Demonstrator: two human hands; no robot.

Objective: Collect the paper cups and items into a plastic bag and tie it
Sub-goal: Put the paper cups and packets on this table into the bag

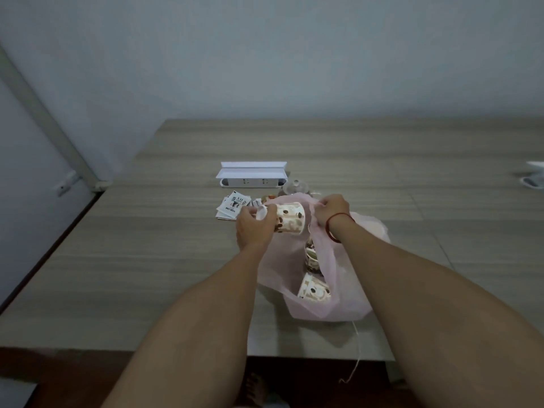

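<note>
A pale pink plastic bag (pixel 350 293) lies open on the wooden table (pixel 176 275). My left hand (pixel 253 228) grips a patterned paper cup (pixel 290 220) on its side, right at the bag's mouth. My right hand (pixel 331 212), a red string round its wrist, pinches the bag's far rim and holds it up. Inside the bag lie two more patterned cups, one in the middle (pixel 311 257) and one nearer me (pixel 313 290). White sachets (pixel 232 207) lie on the table just beyond my left hand.
A white power strip box (pixel 251 175) stands behind the sachets. A small clear lidded container (pixel 294 187) sits behind the bag. A white object (pixel 534 178) is at the far right edge. A thin string (pixel 357 354) trails off the table's near edge.
</note>
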